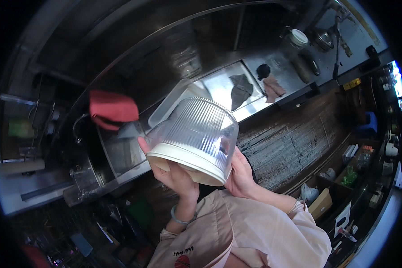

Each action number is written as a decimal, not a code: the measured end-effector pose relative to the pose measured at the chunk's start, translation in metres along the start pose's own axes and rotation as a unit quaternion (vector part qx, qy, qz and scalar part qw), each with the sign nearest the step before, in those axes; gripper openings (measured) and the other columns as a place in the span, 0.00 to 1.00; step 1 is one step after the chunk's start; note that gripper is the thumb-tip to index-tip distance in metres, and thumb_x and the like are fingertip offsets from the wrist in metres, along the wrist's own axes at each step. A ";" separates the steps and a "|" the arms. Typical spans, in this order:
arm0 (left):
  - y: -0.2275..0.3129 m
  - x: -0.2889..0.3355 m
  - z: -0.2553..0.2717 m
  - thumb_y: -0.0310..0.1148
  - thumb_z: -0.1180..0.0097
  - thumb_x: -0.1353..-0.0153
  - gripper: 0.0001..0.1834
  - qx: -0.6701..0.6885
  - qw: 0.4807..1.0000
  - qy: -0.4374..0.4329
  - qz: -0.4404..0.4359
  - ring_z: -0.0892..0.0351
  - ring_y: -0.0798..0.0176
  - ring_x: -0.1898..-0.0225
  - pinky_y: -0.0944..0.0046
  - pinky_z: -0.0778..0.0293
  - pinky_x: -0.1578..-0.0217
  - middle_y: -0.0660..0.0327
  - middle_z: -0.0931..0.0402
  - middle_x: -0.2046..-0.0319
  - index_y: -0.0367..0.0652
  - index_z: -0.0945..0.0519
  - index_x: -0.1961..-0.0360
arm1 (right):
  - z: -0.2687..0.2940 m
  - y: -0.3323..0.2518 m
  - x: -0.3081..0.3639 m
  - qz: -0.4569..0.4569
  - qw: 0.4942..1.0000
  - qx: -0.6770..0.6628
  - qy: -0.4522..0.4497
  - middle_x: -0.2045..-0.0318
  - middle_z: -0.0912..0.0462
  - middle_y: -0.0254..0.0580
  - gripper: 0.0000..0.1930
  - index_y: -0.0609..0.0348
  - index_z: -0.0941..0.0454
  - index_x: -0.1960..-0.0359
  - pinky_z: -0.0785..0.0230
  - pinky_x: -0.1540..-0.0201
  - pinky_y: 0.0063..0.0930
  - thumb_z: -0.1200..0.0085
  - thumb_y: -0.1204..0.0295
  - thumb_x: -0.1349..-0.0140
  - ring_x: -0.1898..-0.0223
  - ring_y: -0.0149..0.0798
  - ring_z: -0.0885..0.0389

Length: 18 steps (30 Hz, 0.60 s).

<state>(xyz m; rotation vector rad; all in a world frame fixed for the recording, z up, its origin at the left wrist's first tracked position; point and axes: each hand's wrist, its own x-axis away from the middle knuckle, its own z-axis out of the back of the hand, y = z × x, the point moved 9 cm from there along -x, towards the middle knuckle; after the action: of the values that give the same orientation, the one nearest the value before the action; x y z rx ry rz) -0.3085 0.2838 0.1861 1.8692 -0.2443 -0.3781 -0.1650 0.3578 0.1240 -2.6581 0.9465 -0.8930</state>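
I hold a clear ribbed plastic container [200,134] with a cream-white rim, tilted, in front of me above a steel sink [120,154]. My left hand [174,174] grips the white rim from below on the left; a bracelet sits on that wrist. My right hand [240,175] supports the container's right side. A clear flat lid or second plastic piece [174,98] sticks up behind the container.
A red cloth [112,109] hangs over the sink's edge. On the steel counter lie a dark rag [240,89], a pinkish cloth [274,88], a white-lidded jar [298,38] and metal pans [321,40]. A slatted mat [290,143] covers the floor.
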 end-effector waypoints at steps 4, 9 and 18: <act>-0.038 0.002 -0.060 0.23 0.43 0.29 0.40 -0.016 0.999 -0.009 0.029 0.27 0.60 0.38 0.60 0.32 0.36 0.55 0.28 0.39 0.42 0.48 0.21 | 0.027 -0.051 -0.008 0.022 0.999 -0.030 -0.011 0.73 0.30 0.30 0.11 0.54 0.30 0.46 0.29 0.62 0.25 0.62 0.64 0.17 0.71 0.29 0.28; -0.091 -0.006 -0.097 0.23 0.39 0.30 0.31 0.030 0.987 -0.025 0.153 0.24 0.62 0.42 0.62 0.28 0.40 0.56 0.26 0.42 0.42 0.34 0.28 | 0.055 -0.081 -0.037 0.018 0.998 -0.062 -0.002 0.73 0.29 0.30 0.10 0.52 0.30 0.48 0.28 0.57 0.28 0.59 0.62 0.18 0.67 0.29 0.26; -0.027 -0.028 -0.120 0.45 0.52 0.26 0.30 -0.292 0.922 -0.138 -0.215 0.35 0.41 0.33 0.47 0.41 0.32 0.40 0.35 0.32 0.36 0.29 0.30 | 0.054 -0.060 -0.056 -0.115 0.988 -0.104 -0.008 0.70 0.23 0.30 0.13 0.49 0.29 0.40 0.25 0.53 0.28 0.55 0.61 0.19 0.66 0.28 0.22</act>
<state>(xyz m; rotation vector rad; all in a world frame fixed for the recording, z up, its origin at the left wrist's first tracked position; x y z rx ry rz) -0.2901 0.4079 0.1990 1.2598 0.0966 -0.9151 -0.1364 0.4382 0.0746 -2.9945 0.7799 -0.8594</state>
